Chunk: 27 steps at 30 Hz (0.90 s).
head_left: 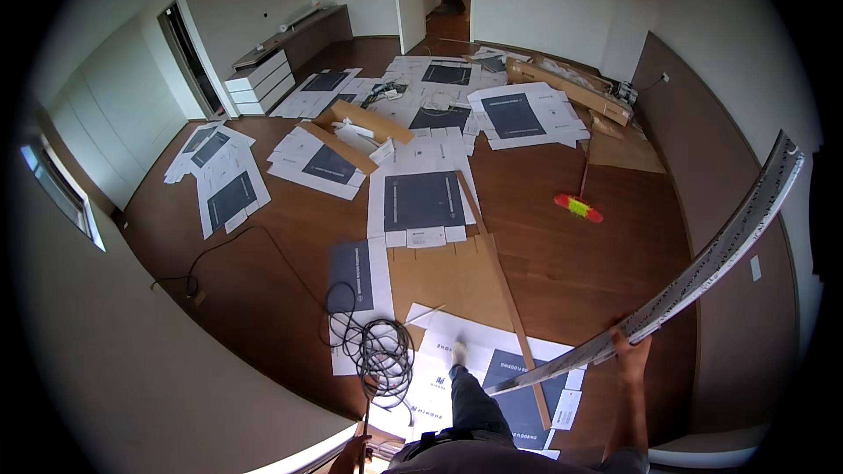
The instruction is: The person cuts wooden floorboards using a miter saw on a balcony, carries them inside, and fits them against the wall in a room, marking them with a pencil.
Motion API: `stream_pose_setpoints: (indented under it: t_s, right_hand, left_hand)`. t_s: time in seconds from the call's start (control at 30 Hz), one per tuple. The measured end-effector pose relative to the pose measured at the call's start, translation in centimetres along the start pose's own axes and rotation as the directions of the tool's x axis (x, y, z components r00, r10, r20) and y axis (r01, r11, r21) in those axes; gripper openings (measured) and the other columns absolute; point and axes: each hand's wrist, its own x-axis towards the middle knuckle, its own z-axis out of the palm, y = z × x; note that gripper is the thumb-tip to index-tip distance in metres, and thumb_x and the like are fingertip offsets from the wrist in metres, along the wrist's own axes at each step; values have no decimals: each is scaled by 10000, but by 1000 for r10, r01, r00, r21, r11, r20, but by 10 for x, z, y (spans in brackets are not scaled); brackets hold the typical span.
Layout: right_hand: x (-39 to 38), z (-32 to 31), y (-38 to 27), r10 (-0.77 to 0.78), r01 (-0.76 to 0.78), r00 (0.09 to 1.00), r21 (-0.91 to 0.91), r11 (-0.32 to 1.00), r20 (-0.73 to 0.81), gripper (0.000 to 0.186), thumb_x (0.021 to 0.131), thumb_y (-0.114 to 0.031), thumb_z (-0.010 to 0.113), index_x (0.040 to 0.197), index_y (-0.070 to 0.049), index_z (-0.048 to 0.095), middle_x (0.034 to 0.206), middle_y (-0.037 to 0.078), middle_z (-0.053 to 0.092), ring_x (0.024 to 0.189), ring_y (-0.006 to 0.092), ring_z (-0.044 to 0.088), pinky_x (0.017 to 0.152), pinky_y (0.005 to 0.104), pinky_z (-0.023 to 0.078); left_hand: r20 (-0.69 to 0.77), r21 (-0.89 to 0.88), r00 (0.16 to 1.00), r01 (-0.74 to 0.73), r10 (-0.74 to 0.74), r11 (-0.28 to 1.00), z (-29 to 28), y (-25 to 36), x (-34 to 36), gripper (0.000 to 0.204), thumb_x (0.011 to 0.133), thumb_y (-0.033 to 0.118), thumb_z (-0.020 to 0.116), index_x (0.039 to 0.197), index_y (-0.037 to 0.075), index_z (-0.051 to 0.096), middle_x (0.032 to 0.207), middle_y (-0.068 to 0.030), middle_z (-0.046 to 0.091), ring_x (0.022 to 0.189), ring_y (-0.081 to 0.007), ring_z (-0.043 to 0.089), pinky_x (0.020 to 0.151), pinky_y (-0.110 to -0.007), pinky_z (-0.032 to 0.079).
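My right hand (630, 349) is closed round a long, narrow strip (694, 276) with a pale, printed covering. The strip slants from near my legs up to the upper right, bowed by the lens. At the lower edge, my left hand (351, 455) is closed on a thin brown rod (365, 421) that stands nearly upright; its fingers show only in part. Just beyond that rod lies a coiled black cable (385, 358) on flattened printed cardboard. One of my feet (458, 354) rests on a white cardboard sheet (436, 377).
Flattened cartons (421, 202) cover much of the brown wooden floor. A narrow brown plank (500, 285) lies ahead. Further off are an open carton (373, 118), a red-and-yellow broom (578, 207) and a long cardboard box (571, 88). A person (450, 3) crouches beyond the doorway.
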Motion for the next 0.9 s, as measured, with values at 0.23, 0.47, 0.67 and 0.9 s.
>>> stream_pose_setpoints:
  t_s: [0.23,0.47,0.67,0.9]
  right_hand:
    - [101,111,127,134,-134,991,40,990,11,209,810,63,718,983,-32,647,885,41,664,777,121,638,703,272,524]
    - [254,206,235,372,-373,926,1,928,73,163,834,-28,759,947,-45,642,805,7,642,703,101,612,642,290,520]
    - [378,296,327,446,-433,895,-289,854,-25,169,799,-64,776,889,-48,633,760,1,620,673,94,575,603,301,480]
    - [481,360,381,507,-520,852,-306,797,-129,258,722,-29,786,912,-40,612,753,37,648,658,143,623,601,315,515]
  left_hand:
    - [122,-81,991,61,-51,995,103,173,33,330,950,288,646,1186,59,621,732,-118,616,614,-269,592,587,-398,521]
    - [-4,-76,995,-102,102,992,208,400,-25,440,908,476,684,965,45,617,718,-80,551,548,-239,530,478,-404,447]
    - [43,-249,999,4,7,969,191,544,88,334,939,424,664,928,103,574,648,-59,478,524,-225,464,506,-398,425]
    - [-91,-12,993,72,-73,997,221,826,130,388,910,425,686,985,75,534,693,-88,483,538,-243,491,472,-413,414]
